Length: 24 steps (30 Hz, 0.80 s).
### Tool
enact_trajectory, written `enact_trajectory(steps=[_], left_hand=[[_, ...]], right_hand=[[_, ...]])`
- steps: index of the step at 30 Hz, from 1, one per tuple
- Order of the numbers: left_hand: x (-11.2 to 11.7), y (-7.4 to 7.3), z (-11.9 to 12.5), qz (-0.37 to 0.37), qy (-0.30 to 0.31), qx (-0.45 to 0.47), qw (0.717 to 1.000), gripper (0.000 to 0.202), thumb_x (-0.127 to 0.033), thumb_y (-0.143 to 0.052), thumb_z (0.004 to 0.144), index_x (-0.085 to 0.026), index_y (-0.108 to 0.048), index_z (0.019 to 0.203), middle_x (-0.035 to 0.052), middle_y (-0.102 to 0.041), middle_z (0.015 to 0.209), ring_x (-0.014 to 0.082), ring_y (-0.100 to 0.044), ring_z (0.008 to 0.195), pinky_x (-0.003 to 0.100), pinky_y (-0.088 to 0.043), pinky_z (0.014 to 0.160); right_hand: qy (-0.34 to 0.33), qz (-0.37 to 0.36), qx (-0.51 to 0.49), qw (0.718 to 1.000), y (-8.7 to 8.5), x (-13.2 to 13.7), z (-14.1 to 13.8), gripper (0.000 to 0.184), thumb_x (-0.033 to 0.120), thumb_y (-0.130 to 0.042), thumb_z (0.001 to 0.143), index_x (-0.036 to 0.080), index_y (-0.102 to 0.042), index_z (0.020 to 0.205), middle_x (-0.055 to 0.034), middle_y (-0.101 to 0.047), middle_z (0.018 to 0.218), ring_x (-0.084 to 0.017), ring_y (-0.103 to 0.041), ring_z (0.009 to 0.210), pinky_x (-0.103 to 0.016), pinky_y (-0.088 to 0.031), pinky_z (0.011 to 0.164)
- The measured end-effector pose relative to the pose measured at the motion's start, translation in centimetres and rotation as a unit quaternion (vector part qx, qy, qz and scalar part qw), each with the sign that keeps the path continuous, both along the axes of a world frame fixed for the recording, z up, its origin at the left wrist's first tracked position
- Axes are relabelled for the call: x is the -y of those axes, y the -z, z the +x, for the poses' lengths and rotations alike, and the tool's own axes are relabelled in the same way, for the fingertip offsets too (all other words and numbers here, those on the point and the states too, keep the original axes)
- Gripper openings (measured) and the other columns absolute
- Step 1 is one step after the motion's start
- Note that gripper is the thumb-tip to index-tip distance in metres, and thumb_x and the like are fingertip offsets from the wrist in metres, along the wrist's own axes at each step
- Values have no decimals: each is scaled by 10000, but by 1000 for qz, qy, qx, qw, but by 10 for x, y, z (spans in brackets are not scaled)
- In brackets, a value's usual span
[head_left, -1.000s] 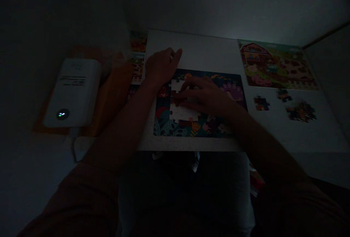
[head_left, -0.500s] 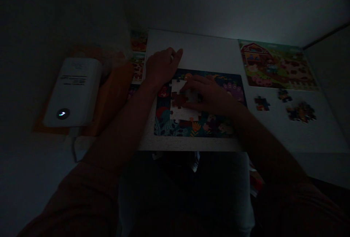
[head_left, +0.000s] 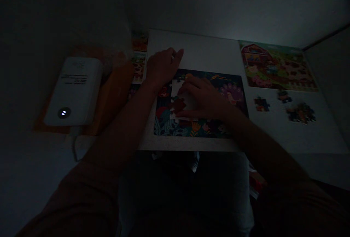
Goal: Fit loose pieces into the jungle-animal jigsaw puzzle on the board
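Note:
A jigsaw board (head_left: 169, 132) with a dark, colourful picture lies before me, its middle a pale, bare patch. Over that patch my right hand (head_left: 203, 98) has its thumb and fingers on either side of a reddish puzzle piece (head_left: 177, 105), at the patch's left side. Dim light hides whether the piece lies flat or is lifted a little. My left hand (head_left: 163, 63) rests at the board's upper left edge, fingers loosely bent and thumb held apart, with nothing visible in it.
Loose puzzle pieces (head_left: 301, 113) lie at the right, below a farm picture puzzle (head_left: 276, 65). More picture boards (head_left: 139, 63) show past my left forearm. A white device (head_left: 73, 91) with a lit display and a cable sits on an orange box (head_left: 115, 87) at left.
My right hand has shifted left and slightly toward me, and the reddish piece has moved slightly the same way and turned. My left hand has stayed in place.

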<state>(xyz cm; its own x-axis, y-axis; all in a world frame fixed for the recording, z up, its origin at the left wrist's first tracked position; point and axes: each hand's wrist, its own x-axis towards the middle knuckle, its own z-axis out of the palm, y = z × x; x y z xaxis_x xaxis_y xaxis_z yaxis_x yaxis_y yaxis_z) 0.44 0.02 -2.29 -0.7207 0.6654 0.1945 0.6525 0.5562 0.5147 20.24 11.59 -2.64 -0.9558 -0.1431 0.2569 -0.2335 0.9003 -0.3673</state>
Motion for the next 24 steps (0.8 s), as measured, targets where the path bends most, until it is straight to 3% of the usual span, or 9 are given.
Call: enact_trajectory(steps=[5, 9, 14, 18, 24], left_hand=[[0, 0, -1, -5, 0, 3, 1000, 579, -662, -384, 1220, -286, -824, 1227, 110, -853, 1254, 317, -767, 1219, 437, -537, 1044], [0, -1, -1, -7, 2, 12, 1000, 582, -659, -375, 1220, -282, -819, 1239, 115, -842, 1266, 312, -758, 1233, 429, -525, 1072], [0, -1, 0, -5, -1, 14, 1000, 560, -659, -382, 1218, -296, -808, 1198, 109, -835, 1247, 312, -752, 1225, 424, -523, 1063], [0, 2, -2, 6, 2, 21, 1000, 534, -668, -394, 1214, -315, -793, 1172, 98, -827, 1240, 309, -744, 1222, 423, -518, 1037], [1, 1, -1, -2, 4, -3, 1000, 596, -680, -351, 1227, -286, -798, 1194, 87, -849, 1229, 285, -749, 1153, 443, -509, 1001]], right_hand=[[-26, 11, 3, 1000, -2, -4, 0, 400, 528, -747, 1068, 265, -742, 1369, -164, -733, 1378, -401, -666, 1355, -548, -494, 1117], [-36, 19, 5, 999, -5, -10, 2, 471, 388, -690, 1086, 290, -702, 1546, -166, -716, 1501, -399, -643, 1418, -567, -482, 1142], [-67, 18, 13, 998, -7, -10, 0, 344, 407, -610, 1158, 351, -787, 1448, -104, -744, 1520, -345, -661, 1425, -572, -475, 1191], [-102, -5, 19, 995, -11, -12, -1, 289, 407, -650, 1146, 354, -838, 1360, -72, -767, 1551, -342, -680, 1444, -604, -485, 1244], [-133, -26, 32, 990, -13, -14, 1, 329, 412, -668, 1152, 336, -825, 1431, -63, -777, 1577, -328, -688, 1497, -580, -503, 1280]])
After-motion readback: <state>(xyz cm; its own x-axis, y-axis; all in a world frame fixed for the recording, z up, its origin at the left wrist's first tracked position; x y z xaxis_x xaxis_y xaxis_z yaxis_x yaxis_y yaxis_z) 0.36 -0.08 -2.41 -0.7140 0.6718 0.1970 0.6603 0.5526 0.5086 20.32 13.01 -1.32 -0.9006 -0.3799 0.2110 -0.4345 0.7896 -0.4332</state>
